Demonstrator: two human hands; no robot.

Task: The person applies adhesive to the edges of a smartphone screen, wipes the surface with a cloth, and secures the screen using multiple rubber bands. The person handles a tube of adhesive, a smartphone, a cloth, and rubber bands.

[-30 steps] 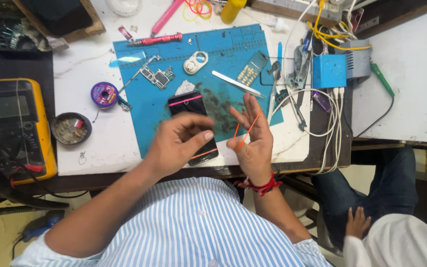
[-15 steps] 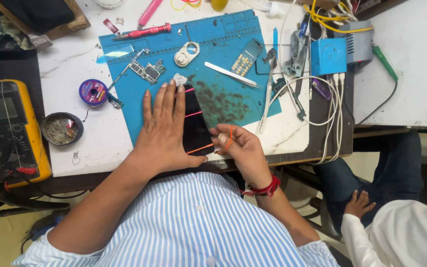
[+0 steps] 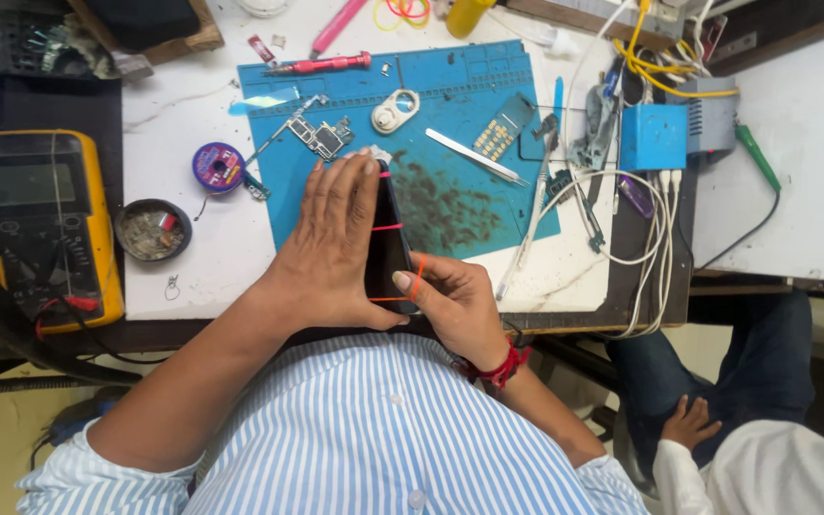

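A black phone (image 3: pixel 391 246) stands on its edge on the blue work mat (image 3: pixel 469 205), wrapped by several thin red rubber bands. My left hand (image 3: pixel 331 243) lies flat against the phone's left face, fingers stretched toward the far end. My right hand (image 3: pixel 455 300) grips the phone's near end, thumb on its edge, with an orange rubber band (image 3: pixel 419 272) looped over the thumb. A red thread circles my right wrist.
On the mat lie a circuit board (image 3: pixel 321 138), metal tweezers (image 3: pixel 474 155), a white ring part (image 3: pixel 394 112) and a red screwdriver (image 3: pixel 321 66). A yellow multimeter (image 3: pixel 40 224), solder spool (image 3: pixel 216 167) and small dish (image 3: pixel 152 229) sit left. A blue box (image 3: pixel 652 136) with cables sits right. Another person's hand (image 3: pixel 689 420) rests lower right.
The phone went from lying flat to standing on its edge. My left hand stretched flat along it, and my right hand closed on its near end with the orange band.
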